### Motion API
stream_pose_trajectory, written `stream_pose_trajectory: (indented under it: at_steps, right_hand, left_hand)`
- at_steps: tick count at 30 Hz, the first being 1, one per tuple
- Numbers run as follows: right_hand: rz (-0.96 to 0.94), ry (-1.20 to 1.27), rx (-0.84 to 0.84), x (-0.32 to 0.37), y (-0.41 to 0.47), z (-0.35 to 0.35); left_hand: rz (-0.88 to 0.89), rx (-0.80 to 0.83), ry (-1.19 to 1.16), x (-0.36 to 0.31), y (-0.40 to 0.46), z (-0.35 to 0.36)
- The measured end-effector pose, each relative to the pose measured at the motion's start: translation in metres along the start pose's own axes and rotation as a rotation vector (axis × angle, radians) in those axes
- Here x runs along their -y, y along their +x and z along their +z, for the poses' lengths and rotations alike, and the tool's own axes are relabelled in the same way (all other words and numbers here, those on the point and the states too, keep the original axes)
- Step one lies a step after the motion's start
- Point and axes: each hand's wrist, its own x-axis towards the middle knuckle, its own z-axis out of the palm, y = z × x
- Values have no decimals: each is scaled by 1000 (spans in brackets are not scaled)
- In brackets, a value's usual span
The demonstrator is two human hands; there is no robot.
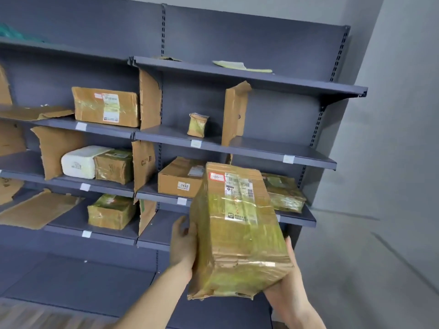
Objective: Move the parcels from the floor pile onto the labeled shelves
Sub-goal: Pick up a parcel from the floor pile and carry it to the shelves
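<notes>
A taped parcel point(237, 229) is being carried toward the shelves point(261, 148), fingers of left hand point(183, 243) and right hand point(288, 281) clamped on its sides; a matching labeled slot is probably being sought next.

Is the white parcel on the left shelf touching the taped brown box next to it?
Touching. The head view shows the white parcel pressed against the taped brown box, with no gap visible between them.

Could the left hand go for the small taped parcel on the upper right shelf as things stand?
Probably not: the left hand and the right hand both hold the large taped parcel. The small taped parcel stands unobstructed.
</notes>
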Motion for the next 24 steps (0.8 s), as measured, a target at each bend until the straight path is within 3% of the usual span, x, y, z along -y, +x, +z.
stream_pose_trajectory:
  at_steps: [2, 3, 7, 10, 13, 19, 24]
  right_hand:
    - [-1, -7, 58, -6, 0, -6]
    - [-3, -54, 84, -6, 1, -6]
    - [-76, -333, 187, 1, 7, -1]
    - [-101, -363, 214, 3, 6, 5]
    - [-90, -382, 241, 1, 7, -1]
    - [-43, -317, 265, -5, 9, -25]
    - [-31, -315, 263, -6, 9, -29]
  left_hand:
    - [105, -124, 59, -7, -6, -2]
    - [87, -89, 18, -11, -10, -5]
    - [-133, 330, -343, -40, -47, -5]
    - [-101, 455, -335, -47, -64, 0]
    - [-98, 433, -291, -42, -68, -2]
    - [96, 337, -145, -25, -79, -6]
    - [94, 298, -108, -18, -80, -7]
